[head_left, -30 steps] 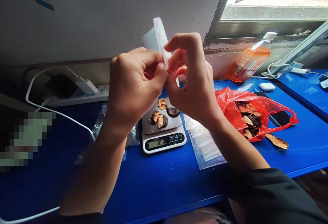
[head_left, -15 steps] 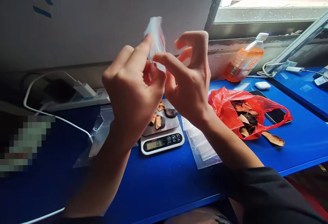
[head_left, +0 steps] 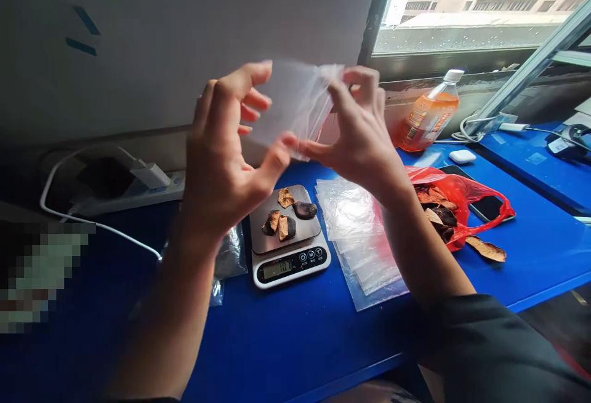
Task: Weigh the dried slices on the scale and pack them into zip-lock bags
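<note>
A clear zip bag [head_left: 295, 98] with a red line along one edge hangs above the scale, blurred by motion. My right hand [head_left: 364, 126] grips its right side between thumb and fingers. Close to the bag's left side, my left hand [head_left: 231, 144] has its fingers apart, with the thumb tip by the lower edge; whether it touches is unclear. Below sits a white kitchen scale [head_left: 290, 271] whose display seems to read 10.1 or 10.7. Several dried brown peel-like pieces [head_left: 287, 227] rest on its metal plate.
Flat clear bags [head_left: 355, 218] lie right of the scale, with more plastic bags [head_left: 233, 252] on its left. Farther right are a red plastic bag [head_left: 466, 181] of dried pieces, a phone [head_left: 489, 206], a white earbud case [head_left: 462, 156] and an orange drink bottle [head_left: 429, 114].
My hands have drawn apart, and the left one has opened its fingers. The zip bag has turned to show its broad side and shifted right, held in my right hand.
</note>
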The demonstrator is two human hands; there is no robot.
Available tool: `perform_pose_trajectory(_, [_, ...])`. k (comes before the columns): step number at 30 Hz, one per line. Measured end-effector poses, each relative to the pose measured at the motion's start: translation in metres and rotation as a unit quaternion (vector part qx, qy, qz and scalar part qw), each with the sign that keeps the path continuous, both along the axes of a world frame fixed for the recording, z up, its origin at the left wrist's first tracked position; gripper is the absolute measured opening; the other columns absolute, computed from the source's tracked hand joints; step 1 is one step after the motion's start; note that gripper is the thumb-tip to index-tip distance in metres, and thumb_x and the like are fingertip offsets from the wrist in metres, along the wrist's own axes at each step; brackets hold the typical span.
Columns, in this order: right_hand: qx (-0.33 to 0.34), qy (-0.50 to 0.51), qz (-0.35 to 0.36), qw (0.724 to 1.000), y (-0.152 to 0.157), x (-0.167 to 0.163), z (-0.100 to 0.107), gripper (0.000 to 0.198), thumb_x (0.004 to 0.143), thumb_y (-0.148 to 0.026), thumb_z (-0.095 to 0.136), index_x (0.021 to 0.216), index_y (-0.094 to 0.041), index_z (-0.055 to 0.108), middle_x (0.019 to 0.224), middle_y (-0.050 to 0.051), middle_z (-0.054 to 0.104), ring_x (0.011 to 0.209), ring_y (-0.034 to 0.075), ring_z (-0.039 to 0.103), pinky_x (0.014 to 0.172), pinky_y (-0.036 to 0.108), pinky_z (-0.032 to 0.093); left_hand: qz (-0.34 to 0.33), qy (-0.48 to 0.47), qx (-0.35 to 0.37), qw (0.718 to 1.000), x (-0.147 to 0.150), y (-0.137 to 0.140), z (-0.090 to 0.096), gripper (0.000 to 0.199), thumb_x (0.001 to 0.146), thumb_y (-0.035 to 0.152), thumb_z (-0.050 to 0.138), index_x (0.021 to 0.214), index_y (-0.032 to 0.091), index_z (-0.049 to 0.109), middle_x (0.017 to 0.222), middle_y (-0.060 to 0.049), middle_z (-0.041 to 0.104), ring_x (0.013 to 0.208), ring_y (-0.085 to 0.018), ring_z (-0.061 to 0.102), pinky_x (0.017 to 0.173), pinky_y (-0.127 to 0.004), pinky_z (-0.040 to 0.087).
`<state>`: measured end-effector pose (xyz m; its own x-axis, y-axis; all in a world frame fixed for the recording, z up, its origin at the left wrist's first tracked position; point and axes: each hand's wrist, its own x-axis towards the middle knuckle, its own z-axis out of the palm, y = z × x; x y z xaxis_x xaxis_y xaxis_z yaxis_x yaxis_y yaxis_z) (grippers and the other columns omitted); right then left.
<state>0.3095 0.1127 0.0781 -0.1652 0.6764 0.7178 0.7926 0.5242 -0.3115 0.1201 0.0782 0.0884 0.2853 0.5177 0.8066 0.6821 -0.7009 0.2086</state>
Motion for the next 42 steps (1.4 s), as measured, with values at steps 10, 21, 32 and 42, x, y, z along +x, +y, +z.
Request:
perform_pose_trajectory(10, [-0.077, -0.116, 0.139, 0.980, -0.032, -0.007, 0.008, 0.080, 0.080, -0.026, 0.069, 0.150, -0.032, 0.030, 0.144, 0.012, 0.032, 0.139, 0.042, 0.030, 0.103, 0.066, 0.039, 0.003, 0.169, -0.117, 0.979, -0.027, 0.001, 0.007, 0.123, 0.066, 0.079, 0.065, 0.151, 0.041, -0.015, 0.164, 0.000, -0.008, 0.146, -0.045, -0.012, 0.115, -0.074, 0.005])
perform_pose_trajectory(21, [-0.120, -0.166, 0.218, 0.954, -0.041, -0.004, 0.019, 0.090, 0.082, -0.017, 0.064, 0.155, -0.025, 0.012, 0.145, 0.013, 0.042, 0.139, 0.032, 0.039, 0.111, 0.052, 0.040, -0.014, 0.231, -0.072, 0.970, -0.007, -0.012, 0.005, 0.106, 0.081, 0.065, 0.058, 0.152, 0.035, -0.013, 0.163, -0.001, -0.010, 0.148, -0.044, -0.006, 0.112, -0.074, 0.005])
perform_pose_trajectory(32, [-0.025, -0.091, 0.125, 0.988, -0.038, -0.032, 0.006, 0.057, 0.085, -0.030, 0.064, 0.137, -0.021, 0.045, 0.133, 0.014, 0.043, 0.129, 0.030, 0.038, 0.111, 0.051, 0.040, -0.040, 0.247, -0.031, 0.968, -0.018, -0.010, 0.004, 0.096, 0.085, 0.054, 0.060, 0.154, 0.035, -0.004, 0.159, -0.011, 0.025, 0.138, -0.035, 0.038, 0.113, -0.071, 0.013])
perform_pose_trajectory(42, [-0.132, -0.106, 0.102, 0.980, -0.026, -0.022, 0.007, 0.024, 0.095, -0.039, 0.048, 0.106, -0.021, 0.060, 0.098, 0.008, 0.060, 0.096, 0.021, 0.058, 0.084, 0.037, 0.048, -0.069, 0.169, -0.054, 0.982, -0.058, 0.014, 0.012, 0.108, 0.069, 0.043, 0.078, 0.153, 0.039, 0.009, 0.153, -0.006, 0.037, 0.120, -0.030, 0.058, 0.098, -0.049, 0.050])
